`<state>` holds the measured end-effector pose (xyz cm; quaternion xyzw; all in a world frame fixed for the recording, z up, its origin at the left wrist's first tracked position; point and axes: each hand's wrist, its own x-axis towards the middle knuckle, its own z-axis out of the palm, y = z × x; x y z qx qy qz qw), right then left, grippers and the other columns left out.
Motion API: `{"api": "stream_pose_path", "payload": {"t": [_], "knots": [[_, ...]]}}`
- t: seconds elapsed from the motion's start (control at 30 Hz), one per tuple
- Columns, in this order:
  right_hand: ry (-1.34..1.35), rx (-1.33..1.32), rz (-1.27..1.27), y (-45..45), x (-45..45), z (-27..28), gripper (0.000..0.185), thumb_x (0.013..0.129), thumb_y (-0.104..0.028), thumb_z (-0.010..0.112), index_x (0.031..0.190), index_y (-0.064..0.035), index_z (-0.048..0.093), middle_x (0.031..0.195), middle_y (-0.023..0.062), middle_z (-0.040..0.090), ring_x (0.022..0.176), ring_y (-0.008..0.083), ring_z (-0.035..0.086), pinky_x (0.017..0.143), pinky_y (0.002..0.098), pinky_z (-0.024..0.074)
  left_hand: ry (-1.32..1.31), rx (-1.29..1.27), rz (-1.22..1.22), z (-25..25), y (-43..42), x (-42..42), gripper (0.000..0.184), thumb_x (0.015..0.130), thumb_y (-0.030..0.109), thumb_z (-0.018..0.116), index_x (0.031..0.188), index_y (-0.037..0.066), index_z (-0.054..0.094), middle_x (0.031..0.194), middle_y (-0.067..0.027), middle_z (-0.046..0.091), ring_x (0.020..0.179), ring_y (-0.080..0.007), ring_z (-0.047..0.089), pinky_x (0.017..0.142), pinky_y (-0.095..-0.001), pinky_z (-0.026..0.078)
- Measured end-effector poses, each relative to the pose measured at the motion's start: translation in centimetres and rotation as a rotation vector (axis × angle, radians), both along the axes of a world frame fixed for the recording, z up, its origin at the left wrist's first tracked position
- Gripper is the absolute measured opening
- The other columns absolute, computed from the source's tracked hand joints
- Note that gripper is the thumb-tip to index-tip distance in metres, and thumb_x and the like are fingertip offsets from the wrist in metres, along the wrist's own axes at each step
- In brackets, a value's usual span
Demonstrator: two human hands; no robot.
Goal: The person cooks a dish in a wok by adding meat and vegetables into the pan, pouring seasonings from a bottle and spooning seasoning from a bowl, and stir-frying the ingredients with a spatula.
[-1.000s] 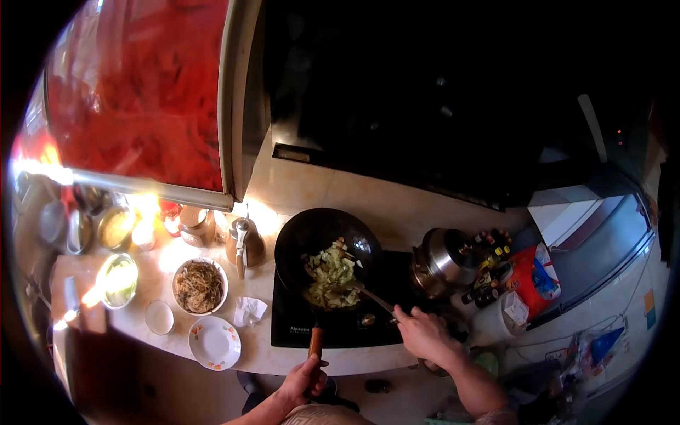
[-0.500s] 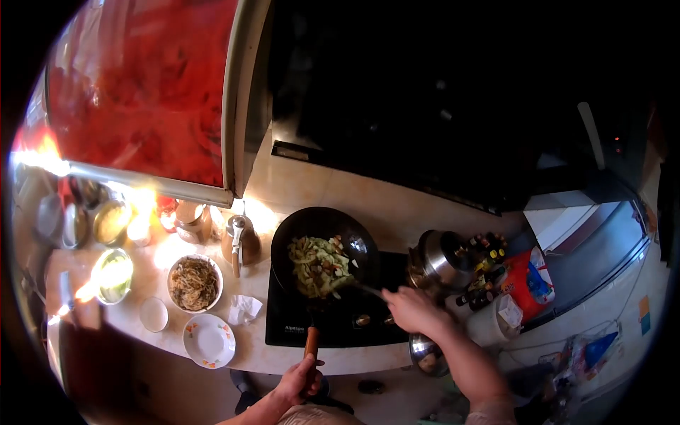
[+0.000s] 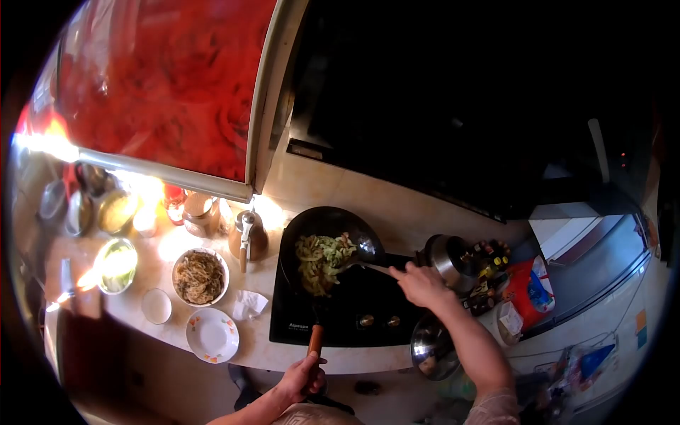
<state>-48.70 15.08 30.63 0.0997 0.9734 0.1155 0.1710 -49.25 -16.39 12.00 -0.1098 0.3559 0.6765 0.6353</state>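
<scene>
My left hand [image 3: 301, 375] is closed around the wooden handle [image 3: 316, 338] of a black wok [image 3: 367, 244]. The wok sits on the left part of a black stove [image 3: 354, 329]. Chopped pale-green vegetables [image 3: 320, 261] with small brownish bits lie in it, towards its left side. My right hand [image 3: 423, 285] grips a metal spatula [image 3: 373, 268] from the right; its blade reaches in at the food's right edge and is partly hidden there.
Left on the counter stand a bowl of brownish shreds [image 3: 200, 278], a floral plate [image 3: 212, 336], a small white bowl [image 3: 156, 306], a crumpled tissue [image 3: 249, 304] and a kettle-like jug [image 3: 248, 237]. A steel pot [image 3: 448, 262], bottles [image 3: 489, 258] and a shiny lid [image 3: 433, 348] are on the right.
My right hand has moved farther from me, and the spatula now reaches deeper into the food, which is heaped differently. My left hand keeps its hold. The view has shifted slightly.
</scene>
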Motion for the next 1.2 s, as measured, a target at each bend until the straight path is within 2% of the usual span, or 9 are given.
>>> {"api": "stream_pose_path", "payload": {"t": [0.1, 0.3, 0.37, 0.63, 0.73, 0.87, 1.03, 1.1, 1.2], "knots": [[-0.054, 0.045, -0.059, 0.6, 0.7, 2.5, 0.056, 0.085, -0.005, 0.051, 0.139, -0.019, 0.045, 0.118, 0.0196, 0.055, 0.091, 0.0357, 0.063, 0.079, 0.0475, 0.049, -0.017, 0.002, -0.011, -0.2, -0.3, -0.4, 0.043, 0.096, 0.046, 0.048, 0.111, 0.006, 0.05, 0.068, -0.0042, 0.049, 0.051, -0.0135, 0.044, 0.042, -0.0257, 0.03], [0.098, -0.124, 0.004, 0.2, 1.3, 1.3, 0.045, 0.094, -0.015, 0.05, 0.138, -0.016, 0.046, 0.103, 0.0168, 0.057, 0.083, 0.0357, 0.061, 0.073, 0.0459, 0.0497, 0.007, -0.015, -0.002, -0.4, 0.1, 0.0, 0.043, 0.096, 0.045, 0.048, 0.111, 0.005, 0.05, 0.067, -0.0048, 0.05, 0.05, -0.0134, 0.044, 0.042, -0.0253, 0.032], [0.189, -0.315, -0.1, -1.2, 3.1, 1.8, 0.043, 0.093, -0.017, 0.052, 0.136, -0.0142, 0.048, 0.101, 0.0172, 0.058, 0.083, 0.0358, 0.061, 0.073, 0.0452, 0.0498, 0.002, -0.012, 0.003, -0.5, 0.1, 0.0, 0.043, 0.096, 0.045, 0.048, 0.111, 0.005, 0.05, 0.066, -0.0049, 0.05, 0.05, -0.0134, 0.044, 0.041, -0.0255, 0.032], [0.279, -0.337, -0.218, -4.2, 1.2, -4.2, 0.043, 0.092, -0.021, 0.051, 0.131, -0.0055, 0.05, 0.099, 0.0228, 0.063, 0.089, 0.0396, 0.061, 0.077, 0.0465, 0.0508, 0.031, -0.029, -0.015, -0.1, 0.2, 0.3, 0.044, 0.096, 0.048, 0.046, 0.113, 0.008, 0.05, 0.068, -0.0037, 0.048, 0.051, -0.013, 0.039, 0.043, -0.025, 0.03], [0.258, -0.444, -0.331, -6.7, 3.5, -1.2, 0.038, 0.089, -0.02, 0.054, 0.125, -0.007, 0.057, 0.093, 0.0238, 0.063, 0.086, 0.0412, 0.061, 0.076, 0.0477, 0.0495, 0.013, -0.034, -0.028, -0.2, 0.2, 0.1, 0.044, 0.096, 0.049, 0.046, 0.114, 0.008, 0.05, 0.068, -0.0036, 0.048, 0.05, -0.013, 0.04, 0.043, -0.0249, 0.029], [0.307, -0.496, -0.21, -8.7, 3.6, -3.4, 0.038, 0.089, -0.019, 0.056, 0.124, -0.0058, 0.057, 0.092, 0.0252, 0.063, 0.086, 0.041, 0.062, 0.076, 0.0469, 0.05, -0.003, -0.038, 0.001, 0.1, 0.4, 0.3, 0.043, 0.096, 0.046, 0.049, 0.111, 0.006, 0.051, 0.065, -0.0043, 0.05, 0.049, -0.0137, 0.044, 0.042, -0.0255, 0.032], [0.5, -0.398, -0.155, -5.4, 0.4, -4.6, 0.029, 0.088, -0.018, 0.053, 0.114, -0.0058, 0.058, 0.077, 0.0222, 0.065, 0.074, 0.0416, 0.063, 0.068, 0.0506, 0.051, 0.027, -0.028, -0.013, 0.0, 0.2, 0.0, 0.043, 0.096, 0.046, 0.048, 0.111, 0.006, 0.051, 0.064, -0.004, 0.05, 0.049, -0.0137, 0.044, 0.042, -0.026, 0.032], [0.445, -0.393, -0.302, -3.4, 1.3, -1.9, 0.015, 0.088, -0.017, 0.053, 0.096, -0.0046, 0.057, 0.08, 0.024, 0.064, 0.078, 0.0442, 0.062, 0.07, 0.0527, 0.0498, 0.012, -0.021, -0.019, 0.1, 0.2, 0.0, 0.043, 0.097, 0.045, 0.047, 0.112, 0.006, 0.05, 0.063, -0.0038, 0.049, 0.049, -0.0135, 0.044, 0.042, -0.0259, 0.032], [0.328, -0.215, -0.413, 0.1, 0.3, 0.6, 0.021, 0.089, -0.019, 0.05, 0.095, -0.0019, 0.06, 0.091, 0.0241, 0.065, 0.091, 0.0435, 0.06, 0.079, 0.0522, 0.0484, -0.001, -0.022, -0.008, 0.0, 0.4, 0.1, 0.042, 0.097, 0.045, 0.046, 0.111, 0.006, 0.05, 0.062, -0.0038, 0.047, 0.049, -0.0134, 0.043, 0.042, -0.0257, 0.031]]}}
